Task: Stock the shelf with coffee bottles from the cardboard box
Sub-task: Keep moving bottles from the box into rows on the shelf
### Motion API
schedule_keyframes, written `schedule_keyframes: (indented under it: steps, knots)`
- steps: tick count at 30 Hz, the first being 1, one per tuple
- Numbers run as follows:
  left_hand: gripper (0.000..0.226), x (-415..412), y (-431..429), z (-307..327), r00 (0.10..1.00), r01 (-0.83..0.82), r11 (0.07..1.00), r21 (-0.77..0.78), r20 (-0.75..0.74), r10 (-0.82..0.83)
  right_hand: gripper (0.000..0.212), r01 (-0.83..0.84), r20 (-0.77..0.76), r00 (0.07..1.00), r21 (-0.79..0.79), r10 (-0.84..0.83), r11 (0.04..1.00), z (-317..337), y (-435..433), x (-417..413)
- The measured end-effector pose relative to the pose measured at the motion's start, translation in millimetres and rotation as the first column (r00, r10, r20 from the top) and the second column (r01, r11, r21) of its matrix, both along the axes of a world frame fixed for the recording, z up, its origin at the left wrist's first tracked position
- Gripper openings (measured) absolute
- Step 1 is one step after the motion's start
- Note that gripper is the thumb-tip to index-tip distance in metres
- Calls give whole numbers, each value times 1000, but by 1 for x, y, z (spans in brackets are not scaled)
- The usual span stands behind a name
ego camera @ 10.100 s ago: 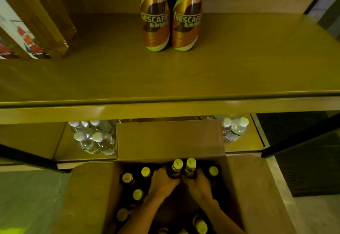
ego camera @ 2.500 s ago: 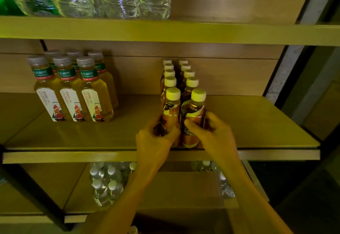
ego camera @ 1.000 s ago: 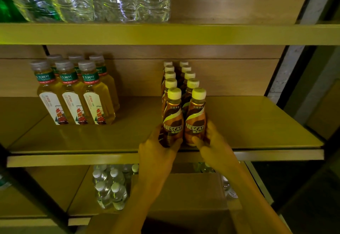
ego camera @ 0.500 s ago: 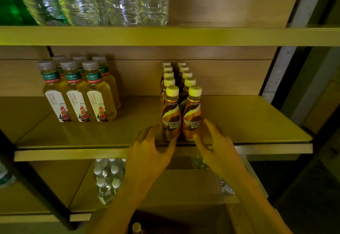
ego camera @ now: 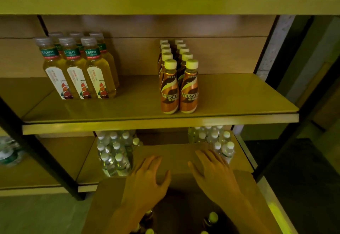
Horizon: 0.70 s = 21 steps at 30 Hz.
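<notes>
The coffee bottles (ego camera: 179, 84) are these little copper-brown Nescafe ones with pale yellow caps and a cream swoosh on the label, lined up in two tidy rows running from the front lip of the middle shelf (ego camera: 239, 103) back to the wall. All upright, long axis vertical, caps up, front two labels facing out at me. The front pair sits pretty close to the shelf edge, not much spare board ahead of them, but there's loads of bare shelf to the right of the rows and a decent gap on the left before the tea bottles (ego camera: 81, 73). Both hands are down low over the open cardboard box (ego camera: 184, 158), which sits in front of the bottom shelf between packs of water bottles (ego camera: 116, 152). Left hand (ego camera: 147, 184) has fingers spread loose, nothing in its grip, palm down near the box's back flap. Right hand (ego camera: 215, 175) is the same deal, fingers fanned out and empty. Down inside the box you can just spot a few more yellow caps (ego camera: 213, 216) poking out of the dark, standing upright too.
</notes>
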<state>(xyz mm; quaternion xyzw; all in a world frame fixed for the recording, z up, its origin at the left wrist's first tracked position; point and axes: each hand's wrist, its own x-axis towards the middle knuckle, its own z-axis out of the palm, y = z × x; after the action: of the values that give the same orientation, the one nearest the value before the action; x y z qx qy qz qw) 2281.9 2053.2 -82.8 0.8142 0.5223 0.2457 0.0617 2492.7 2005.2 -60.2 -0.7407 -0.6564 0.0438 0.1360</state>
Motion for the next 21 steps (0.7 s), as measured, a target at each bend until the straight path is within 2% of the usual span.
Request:
schedule_keyframes:
  steps: [2,10,17,21]
  knots:
    - [58,-2,-5,-20,999,5,997,-76,-44,-8,58,8,-10,1000,-65,-9,998,-17,-7,-1]
    - [59,-30,-25,-104,975,-90,933,-348,-223,11,58,29,-53,997,-288,-47,957,-94,-25,-8]
    - [42,-53,-42,-141,960,-224,843,-488,-261,104,58,-51,-73,997,-498,17,865,-148,-11,-20]
    - [42,-41,-43,-151,953,-295,788,-540,-219,207,58,-139,-90,990,-608,107,781,-166,10,-34]
